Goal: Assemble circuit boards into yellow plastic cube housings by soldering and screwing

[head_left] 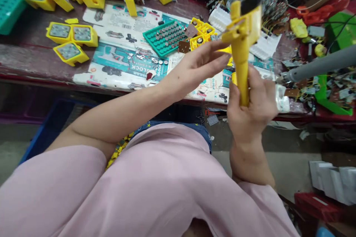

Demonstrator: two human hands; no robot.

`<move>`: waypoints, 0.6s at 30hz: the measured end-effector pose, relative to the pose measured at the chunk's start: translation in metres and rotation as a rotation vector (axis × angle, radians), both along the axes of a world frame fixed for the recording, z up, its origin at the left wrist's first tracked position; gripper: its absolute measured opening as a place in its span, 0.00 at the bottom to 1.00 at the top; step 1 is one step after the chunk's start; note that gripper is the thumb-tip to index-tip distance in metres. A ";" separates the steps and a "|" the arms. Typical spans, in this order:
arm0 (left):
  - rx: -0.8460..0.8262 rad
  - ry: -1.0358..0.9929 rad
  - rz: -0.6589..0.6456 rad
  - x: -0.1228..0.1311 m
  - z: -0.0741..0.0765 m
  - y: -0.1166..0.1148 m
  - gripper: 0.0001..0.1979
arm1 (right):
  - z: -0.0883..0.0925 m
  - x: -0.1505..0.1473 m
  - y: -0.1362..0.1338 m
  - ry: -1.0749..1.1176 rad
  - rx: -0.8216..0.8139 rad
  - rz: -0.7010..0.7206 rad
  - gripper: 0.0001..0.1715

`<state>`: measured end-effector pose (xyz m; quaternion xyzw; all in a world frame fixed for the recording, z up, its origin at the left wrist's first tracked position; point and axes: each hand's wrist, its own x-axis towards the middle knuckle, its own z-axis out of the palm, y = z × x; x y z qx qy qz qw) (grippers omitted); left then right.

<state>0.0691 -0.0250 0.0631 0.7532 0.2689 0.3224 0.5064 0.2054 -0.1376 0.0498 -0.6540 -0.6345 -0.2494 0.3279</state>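
My right hand (253, 107) is wrapped round the thick round handle of a yellow tool-like object (243, 59), held upright over the table's front edge. Its wider head is blurred, with a dark part and a greyish shaft above it, so its exact kind is unclear. My left hand (200, 63) reaches in from the left with fingers stretched out, the tips close to the yellow object; whether they touch it I cannot tell. Just behind those fingers are yellow housings (203, 31) with small round metal parts in them. A teal tray (151, 37) holds rows of button-like metal discs.
Yellow boxes with grey fillings (59, 31) lie at the left, and more are heaped behind them. A printed cardboard sheet (111, 55) covers the tabletop. At right, a grey rod (322, 63) juts in over wired parts and a green tray (330, 100).
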 end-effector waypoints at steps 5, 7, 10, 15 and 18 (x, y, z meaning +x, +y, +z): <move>-0.346 -0.202 0.033 0.023 0.017 0.012 0.18 | 0.008 -0.005 0.024 0.021 -0.090 -0.006 0.20; -0.377 -0.246 0.031 0.028 0.016 0.021 0.17 | 0.007 -0.003 0.019 0.041 -0.042 0.020 0.21; -0.458 -0.312 0.015 0.034 0.013 0.032 0.18 | -0.007 -0.003 0.004 0.063 0.120 0.175 0.21; -0.303 -0.128 -0.027 0.039 0.015 0.033 0.24 | -0.043 -0.011 0.013 0.567 0.010 0.394 0.19; -0.197 0.042 -0.044 0.043 0.017 0.022 0.28 | -0.048 -0.009 0.045 0.794 0.082 0.315 0.32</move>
